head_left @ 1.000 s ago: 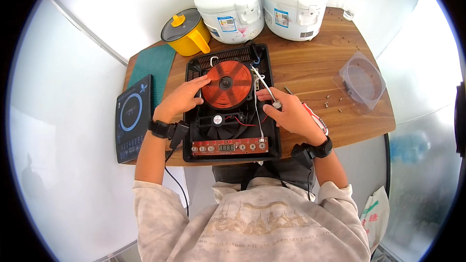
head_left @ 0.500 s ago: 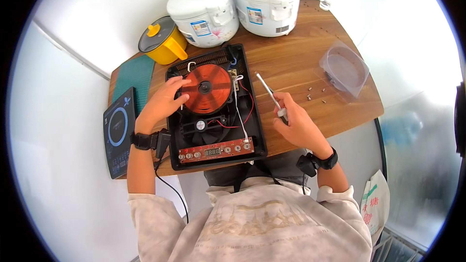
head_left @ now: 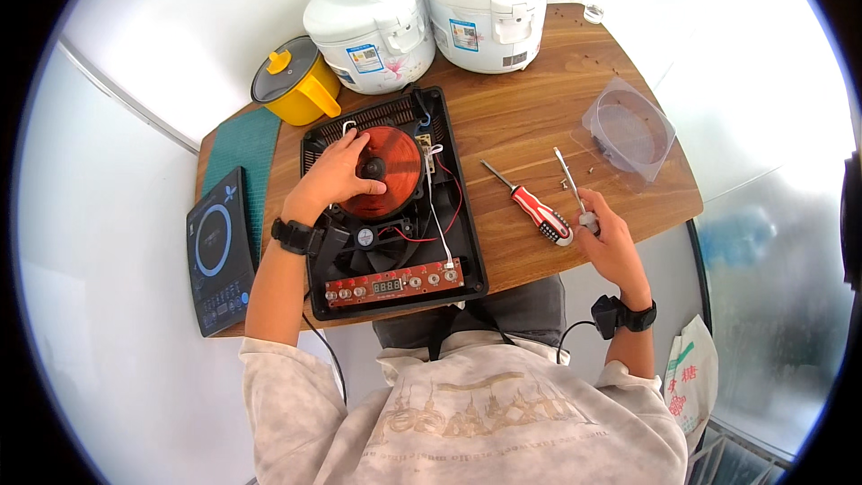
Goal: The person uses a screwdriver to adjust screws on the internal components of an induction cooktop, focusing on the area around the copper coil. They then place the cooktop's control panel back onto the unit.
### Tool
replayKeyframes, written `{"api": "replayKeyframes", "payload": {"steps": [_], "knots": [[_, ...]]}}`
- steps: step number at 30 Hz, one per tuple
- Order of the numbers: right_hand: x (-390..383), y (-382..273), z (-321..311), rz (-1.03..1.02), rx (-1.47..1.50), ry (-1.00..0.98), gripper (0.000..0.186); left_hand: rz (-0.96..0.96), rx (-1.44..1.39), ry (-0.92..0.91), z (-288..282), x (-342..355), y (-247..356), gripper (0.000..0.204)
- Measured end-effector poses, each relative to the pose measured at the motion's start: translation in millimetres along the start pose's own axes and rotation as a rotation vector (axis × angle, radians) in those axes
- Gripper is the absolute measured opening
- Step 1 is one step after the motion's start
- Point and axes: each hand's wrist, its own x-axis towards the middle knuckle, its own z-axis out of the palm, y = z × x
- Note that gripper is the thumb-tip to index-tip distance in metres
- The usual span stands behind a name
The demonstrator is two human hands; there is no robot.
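1. The left hand (head_left: pixel 337 171) lies over the copper-red coil (head_left: pixel 400 160), its thumb on the coil's face and its fingers toward the upper left edge. Its grip is spread wide (whether it presses or merely rests, I cannot tell).
2. The right hand (head_left: pixel 609 235) is near the front edge of the wooden tabletop (head_left: pixel 521 108), right of the opened appliance. Its grip is closed around a slim metal tool (head_left: pixel 574 181), the shaft pointing away from the person.
3. The coil sits in the upper part of a black housing (head_left: pixel 472 262), which lies open in front of the person.
4. Below the coil are a dark fan (head_left: pixel 366 259) (partly covered by other parts) and, at the near end, a reddish circuit board (head_left: pixel 395 284) with a small display. A white cable (head_left: pixel 437 216) runs down to the board.
5. A red-and-white screwdriver (head_left: pixel 541 214) lies between the housing and the right hand, touching neither.
6. A few small screws (head_left: pixel 590 170) lie near the metal tool, with a clear plastic container (head_left: pixel 666 133) beyond them.
7. To the left, a black induction cooker (head_left: pixel 215 247) overlaps a green mat (head_left: pixel 241 151); behind stand a yellow pot (head_left: pixel 301 110) and two white rice cookers (head_left: pixel 364 34) (side by side).
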Motion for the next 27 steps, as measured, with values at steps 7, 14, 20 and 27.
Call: {"api": "replayKeyframes", "payload": {"steps": [7,14,20,27], "knots": [[16.0,29.0,11.1,-0.072,-0.020,0.072,0.048,-0.002,-0.047,-0.054,-2.6,2.2,-2.3,0.108],[21.8,29.1,14.5,0.059,0.064,0.060,0.049,0.001,-0.067,-0.041,-1.6,1.5,-6.9,0.108],[25.4,30.7,15.8,-0.088,-0.124,0.069,0.049,0.011,-0.081,-0.036,2.3,5.5,-6.8,0.109],[42.5,9.6,11.3,-0.097,-0.163,-0.033,0.047,0.005,-0.069,-0.054,-4.8,6.0,-1.3,0.106]]}}
